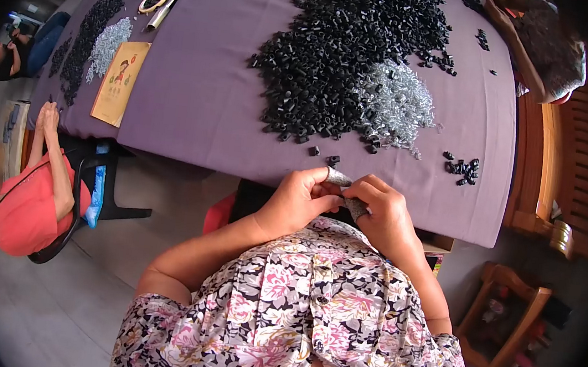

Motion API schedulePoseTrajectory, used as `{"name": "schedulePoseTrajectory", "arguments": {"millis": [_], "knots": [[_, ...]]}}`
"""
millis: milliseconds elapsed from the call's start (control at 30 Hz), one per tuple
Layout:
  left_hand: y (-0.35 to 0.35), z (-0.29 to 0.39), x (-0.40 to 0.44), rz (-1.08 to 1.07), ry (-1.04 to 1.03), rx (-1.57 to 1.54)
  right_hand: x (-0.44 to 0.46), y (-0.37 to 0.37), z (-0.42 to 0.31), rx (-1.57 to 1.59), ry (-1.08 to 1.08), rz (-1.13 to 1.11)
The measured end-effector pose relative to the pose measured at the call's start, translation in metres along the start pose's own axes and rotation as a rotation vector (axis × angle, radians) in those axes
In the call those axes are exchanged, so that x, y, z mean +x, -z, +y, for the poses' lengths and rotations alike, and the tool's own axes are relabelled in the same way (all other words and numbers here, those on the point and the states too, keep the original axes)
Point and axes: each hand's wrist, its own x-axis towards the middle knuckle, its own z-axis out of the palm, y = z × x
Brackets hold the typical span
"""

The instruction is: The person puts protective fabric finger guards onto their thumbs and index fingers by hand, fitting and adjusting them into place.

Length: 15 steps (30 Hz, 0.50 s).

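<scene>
At the front edge of the table, my left hand [298, 200] and my right hand [387, 213] meet with fingertips pinched together. Whatever lies between them is too small and hidden to make out. Grey wraps cover a left fingertip and a finger or thumb of the right. Just beyond the hands lie a few loose black pieces [333, 161]. Behind these spreads a large heap of small black plastic parts [321, 64], with a mound of small clear parts [396, 107] against its right side. A small cluster of black parts [462, 169] sits apart at the right.
A purple cloth [196, 87] covers the table. At left are a yellow booklet [120, 83], a tape roll [153, 1] and more black and clear piles. A person in red [37, 203] sits left; others are farther off. A wooden stool [505, 320] stands at lower right.
</scene>
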Motion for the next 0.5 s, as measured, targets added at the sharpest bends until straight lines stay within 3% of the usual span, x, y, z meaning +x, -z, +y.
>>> {"name": "schedulePoseTrajectory", "arguments": {"millis": [200,367,500], "knots": [[0.01,0.0,0.0,0.002,0.011,-0.177,0.003,-0.006,-0.008,0.033,0.029,-0.005],[0.01,0.0,-0.004,0.077,-0.017,-0.096,0.01,-0.002,-0.018,0.176,-0.012,-0.044],[0.018,0.005,-0.005,0.102,-0.058,-0.087,0.038,0.004,0.018,-0.173,-0.018,0.105]]}}
